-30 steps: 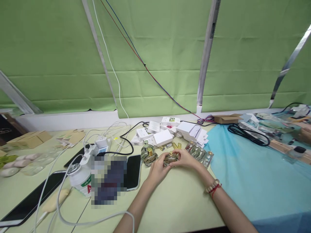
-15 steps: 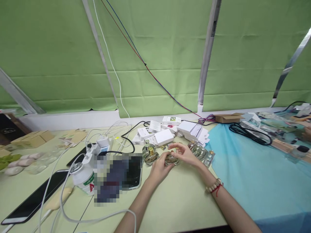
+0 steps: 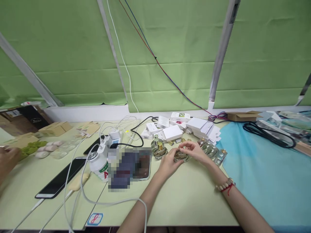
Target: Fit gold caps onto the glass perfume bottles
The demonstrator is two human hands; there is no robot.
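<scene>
A clear glass perfume bottle (image 3: pixel 181 157) stands on the table, gripped at its side by my left hand (image 3: pixel 170 160). The fingers of my right hand (image 3: pixel 194 151) are curled together at the bottle's top, and what is between their tips is hidden. Just left of my left hand are more perfume bottles (image 3: pixel 159 151), one with a gold neck and one with a silver neck. Several similar bottles (image 3: pixel 211 149) cluster behind and right of my right wrist. Small gold and silver caps (image 3: pixel 178 140) lie behind my hands.
White boxes (image 3: pixel 172 132) are piled behind the bottles. To the left are a partly pixelated phone (image 3: pixel 144 166), a power strip (image 3: pixel 104 148), a white can (image 3: pixel 98 166), loose cables and a tablet (image 3: pixel 62 178). A blue cloth (image 3: pixel 262 168) covers the right side. Another person's hand (image 3: pixel 9 160) shows far left.
My right hand's fingers have come from loosely spread above the bottle to curled at its top. The view has swung left, bringing another person's hand in at the left edge.
</scene>
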